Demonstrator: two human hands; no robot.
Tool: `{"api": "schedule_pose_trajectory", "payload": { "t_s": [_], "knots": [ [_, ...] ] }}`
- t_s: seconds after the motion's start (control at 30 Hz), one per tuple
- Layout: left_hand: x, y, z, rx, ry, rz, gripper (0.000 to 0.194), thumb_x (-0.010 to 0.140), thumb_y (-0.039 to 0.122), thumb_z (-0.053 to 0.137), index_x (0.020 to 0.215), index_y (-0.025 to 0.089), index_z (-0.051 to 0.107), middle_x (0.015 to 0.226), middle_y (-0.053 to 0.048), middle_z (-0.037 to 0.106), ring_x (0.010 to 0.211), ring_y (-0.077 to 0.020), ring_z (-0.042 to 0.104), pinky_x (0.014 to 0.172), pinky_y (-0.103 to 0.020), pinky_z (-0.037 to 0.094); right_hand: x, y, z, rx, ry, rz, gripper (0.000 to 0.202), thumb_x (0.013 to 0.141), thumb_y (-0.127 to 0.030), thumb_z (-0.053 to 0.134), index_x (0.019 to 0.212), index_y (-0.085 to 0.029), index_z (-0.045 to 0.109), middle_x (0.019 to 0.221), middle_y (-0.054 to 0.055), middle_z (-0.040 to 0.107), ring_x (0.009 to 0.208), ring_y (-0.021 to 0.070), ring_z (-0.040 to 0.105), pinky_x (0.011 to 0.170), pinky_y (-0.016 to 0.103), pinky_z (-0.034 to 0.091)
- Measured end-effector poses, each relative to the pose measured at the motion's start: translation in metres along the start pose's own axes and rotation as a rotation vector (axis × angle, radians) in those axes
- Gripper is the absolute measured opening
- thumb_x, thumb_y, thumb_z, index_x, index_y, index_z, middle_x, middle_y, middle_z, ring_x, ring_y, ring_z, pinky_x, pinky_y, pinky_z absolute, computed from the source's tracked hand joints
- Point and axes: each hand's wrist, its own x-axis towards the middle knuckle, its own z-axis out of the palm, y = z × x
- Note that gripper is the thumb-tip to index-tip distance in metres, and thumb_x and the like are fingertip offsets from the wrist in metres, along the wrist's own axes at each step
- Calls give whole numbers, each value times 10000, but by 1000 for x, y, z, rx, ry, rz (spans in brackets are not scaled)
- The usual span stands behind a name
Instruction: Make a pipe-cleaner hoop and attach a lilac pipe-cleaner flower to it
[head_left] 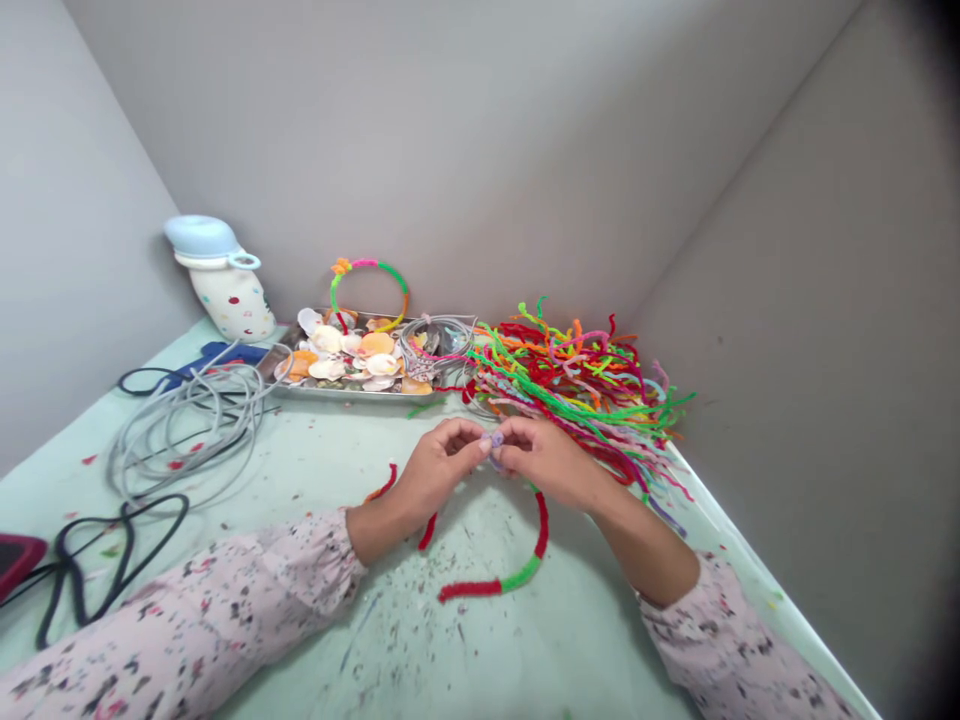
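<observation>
My left hand (442, 462) and my right hand (551, 458) meet above the middle of the table. Between their fingertips is a small lavender pipe cleaner (496, 440), pinched from both sides. Below the right hand, a curved wire wrapped in red and green pipe cleaner (525, 572) shows; its upper part runs up behind the fingers, and I cannot tell whether it joins the lavender piece. Short red pipe cleaner pieces (427, 532) lie near my left wrist, partly hidden by it.
Behind the hands stands a metal tray (352, 392) of seashells, with a colourful wrapped ring (407, 285) upright in it. A heap of pipe cleaners (577, 380) lies to the right. Coiled grey wire (124, 450), black cord (127, 545), a blue tool (217, 355) and a bottle (232, 300) occupy the left.
</observation>
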Motion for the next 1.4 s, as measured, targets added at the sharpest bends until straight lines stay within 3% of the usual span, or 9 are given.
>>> {"api": "schedule_pose_trajectory", "payload": {
  "t_s": [0.2,0.57,0.7,0.9,1.03,1.17,1.33,1.4],
  "knots": [
    [-1,2,1,-23,18,-44,149,785,292,616,775,146,589,662,25,524,596,-92,457,569,-210,382,-2,-5,2,50,5,63,81,749,-220,535,766,-173,600,653,-23,598,595,112,534,580,234,403],
    [0,1,1,-63,31,-67,108,763,246,597,729,149,564,625,25,524,572,-93,467,555,-215,400,-1,-6,3,156,25,105,85,732,-220,568,758,-163,625,647,-18,612,586,105,557,600,226,428],
    [-1,2,1,-78,21,-84,132,777,270,605,744,147,570,632,23,532,571,-86,476,551,-205,406,0,-7,2,195,10,109,78,729,-222,571,750,-167,622,653,-17,615,590,104,554,603,227,440],
    [-1,4,1,-176,-21,-150,215,806,352,576,914,167,574,719,12,562,573,-100,537,482,-204,412,-1,-6,-5,234,40,87,81,724,-248,588,752,-173,603,673,-19,615,591,101,550,601,229,444],
    [1,1,2,-141,-36,-216,208,806,370,570,813,162,557,654,23,559,447,-63,477,398,-182,322,-1,-2,-9,218,53,65,105,737,-274,590,774,-177,605,699,-14,615,623,111,557,632,248,457],
    [1,3,3,-128,-26,-274,245,794,376,583,695,163,512,531,54,497,375,-42,394,367,-178,233,-1,-1,-9,125,65,40,146,768,-313,582,823,-181,615,738,1,634,655,128,573,644,265,462],
    [0,7,3,-124,-19,-294,282,800,395,573,653,171,483,430,72,437,354,-46,346,369,-176,204,-14,-17,-18,-205,361,-156,191,815,-313,572,959,-208,641,922,32,657,788,143,595,710,263,451],
    [1,6,3,-121,-16,-285,294,799,410,570,648,173,484,409,71,428,350,-50,342,372,-176,205,-23,-26,-21,-343,336,-191,167,840,-303,551,935,-229,667,875,17,662,733,133,584,675,252,430]
  ]
}}
